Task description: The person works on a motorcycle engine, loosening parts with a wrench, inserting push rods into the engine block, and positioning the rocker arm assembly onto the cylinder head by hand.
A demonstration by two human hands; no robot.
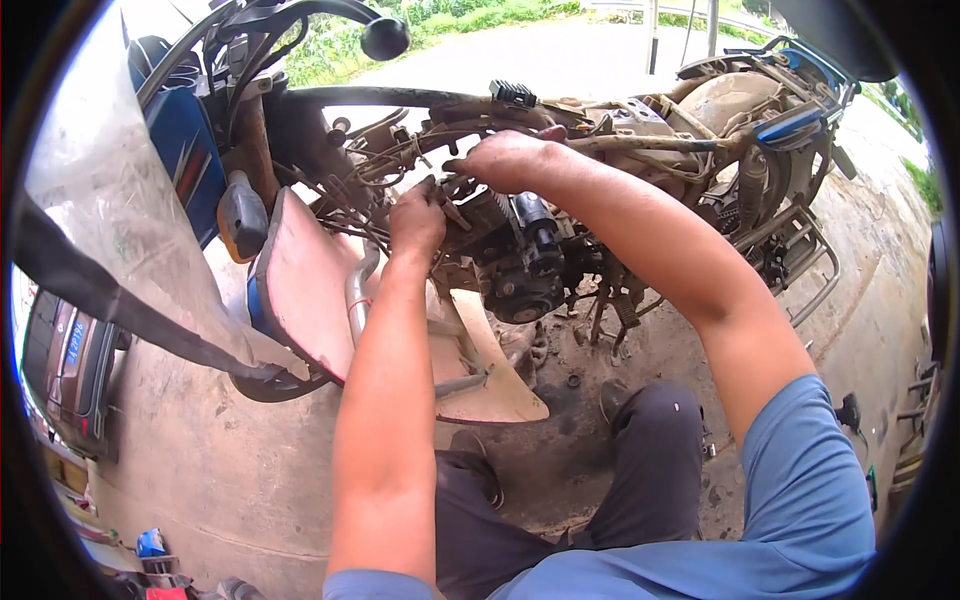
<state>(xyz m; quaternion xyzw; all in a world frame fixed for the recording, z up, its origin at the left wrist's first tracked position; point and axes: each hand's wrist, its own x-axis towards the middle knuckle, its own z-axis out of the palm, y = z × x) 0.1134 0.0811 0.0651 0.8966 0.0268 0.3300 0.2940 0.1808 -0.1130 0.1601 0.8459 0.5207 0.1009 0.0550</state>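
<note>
A stripped motorcycle stands across the view, its black engine (520,285) below the bare frame tube (380,97). My left hand (417,222) is raised to the top of the engine, fingers closed on a small part I cannot make out among cables and fittings. My right hand (505,162) reaches over the engine just to the right and above, its fingers curled at the same cluster; what they hold is hidden. A finned metal part (512,93) sits on the tube above it. Left of my left forearm are a pink-faced panel (305,300) and a bent silver pipe (357,295).
A mirror (384,38) and blue fairing (180,150) are at the front end, a rear rack (810,75) at the right. Clear plastic sheeting (85,170) hangs at left, with a parked vehicle (70,370) beyond it. Scattered items (155,565) lie on the stained concrete (200,480).
</note>
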